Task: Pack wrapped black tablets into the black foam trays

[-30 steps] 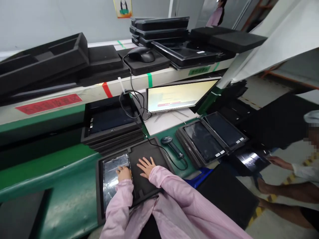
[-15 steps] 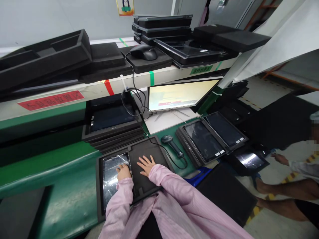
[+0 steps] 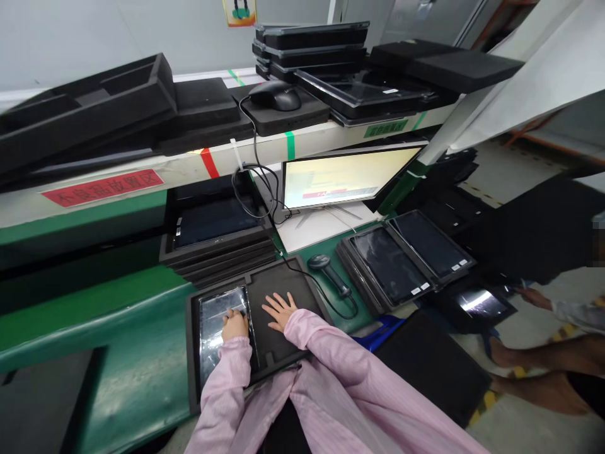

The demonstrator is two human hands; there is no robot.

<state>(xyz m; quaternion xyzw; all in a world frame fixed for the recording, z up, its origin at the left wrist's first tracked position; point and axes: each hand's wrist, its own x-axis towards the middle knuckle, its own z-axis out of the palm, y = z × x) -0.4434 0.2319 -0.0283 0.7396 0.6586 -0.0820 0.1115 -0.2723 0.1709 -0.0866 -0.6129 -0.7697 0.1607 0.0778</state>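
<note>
A black foam tray point(image 3: 196, 353) lies on the green bench right before me. Its left pocket holds a glossy tablet point(image 3: 215, 334); its right pocket is bare foam. My left hand point(image 3: 235, 326) rests with curled fingers on the tablet's right edge. My right hand point(image 3: 281, 311) lies flat and spread on the bare foam of the right pocket. Both arms wear pink sleeves.
A barcode scanner point(image 3: 328, 272) with its cable lies just right of the tray. Behind stand a lit monitor point(image 3: 345, 180), stacked foam trays point(image 3: 215, 243) and a tray with two tablets point(image 3: 401, 258). A mouse point(image 3: 275, 96) sits on the shelf. Another person's hand point(image 3: 532, 294) reaches in at the right.
My hands keep their places on the tray. The view has shifted slightly, and the other person's hand at the right has drawn back toward the edge.
</note>
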